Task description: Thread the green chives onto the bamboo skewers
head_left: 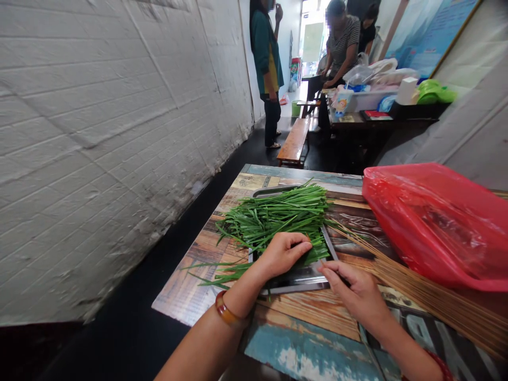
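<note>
A heap of long green garlic chives (278,214) lies across a metal tray (305,287), with some stalks hanging past its left side. My left hand (288,248) is closed over a small bunch of chives at the tray's near right part; its fingertips are partly hidden. Just right of it, at the tray's near corner, my right hand (355,291) is closed in a pinch. A thin tip like a bamboo skewer shows at its fingertips, the rest being hidden by the hand. Many bamboo skewers (428,296) lie in a loose bundle to the right.
A red plastic bag (432,222) sits at the right of the wood-patterned table (190,286). Beyond are a wooden bench (294,140), a loaded side table (345,119) and several people. A white wall (99,132) runs along the left.
</note>
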Available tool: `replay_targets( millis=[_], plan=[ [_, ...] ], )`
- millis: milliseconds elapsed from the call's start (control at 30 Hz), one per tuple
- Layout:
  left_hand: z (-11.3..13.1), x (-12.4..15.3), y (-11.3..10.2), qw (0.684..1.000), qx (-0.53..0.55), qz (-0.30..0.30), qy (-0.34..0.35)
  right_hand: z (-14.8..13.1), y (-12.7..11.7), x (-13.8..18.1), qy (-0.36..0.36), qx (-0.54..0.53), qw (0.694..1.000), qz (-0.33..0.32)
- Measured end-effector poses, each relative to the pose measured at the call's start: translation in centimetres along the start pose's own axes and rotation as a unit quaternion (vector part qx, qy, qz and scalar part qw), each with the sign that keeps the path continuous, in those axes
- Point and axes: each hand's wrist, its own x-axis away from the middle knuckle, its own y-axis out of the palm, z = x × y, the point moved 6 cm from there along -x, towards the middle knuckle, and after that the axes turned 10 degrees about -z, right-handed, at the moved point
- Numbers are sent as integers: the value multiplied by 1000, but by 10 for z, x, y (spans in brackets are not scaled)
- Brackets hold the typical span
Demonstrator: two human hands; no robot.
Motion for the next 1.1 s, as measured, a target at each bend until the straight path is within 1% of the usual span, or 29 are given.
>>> replay_targets(
  millis=[133,300,333,367,400,467,533,600,767,900,1000,1100],
  plan=[
    [-3,0,-1,1000,11,14,-11,1,2,0,-3,28,1000,-8],
    [-4,0,0,1000,-20,3,-18,2,5,1,-4,51,998,-26],
    [-4,1,-1,999,-28,9,-14,2,6,1,-3,54,998,-29],
    [-5,1,-4,999,-36,23,-11,2,5,1,-3,56,998,-30],
    [-6,2,-10,998,-45,49,-8,2,5,1,-4,57,998,-30],
    [-10,6,-24,989,-75,130,-7,2,5,0,-7,58,998,-30],
    [-13,10,-38,970,-128,209,-11,3,6,0,-9,58,998,-29],
    [-14,13,-47,949,-191,248,-19,3,7,0,-10,61,998,-29],
    [-17,16,-51,918,-299,256,-53,4,8,1,-12,66,997,-34],
    [-23,15,-49,899,-359,232,-91,3,9,2,-14,65,997,-36],
    [-27,14,-50,895,-373,222,-102,2,9,2,-12,64,997,-36],
    [-25,13,-51,905,-349,230,-79,1,8,2,-6,66,997,-37]
  ],
)
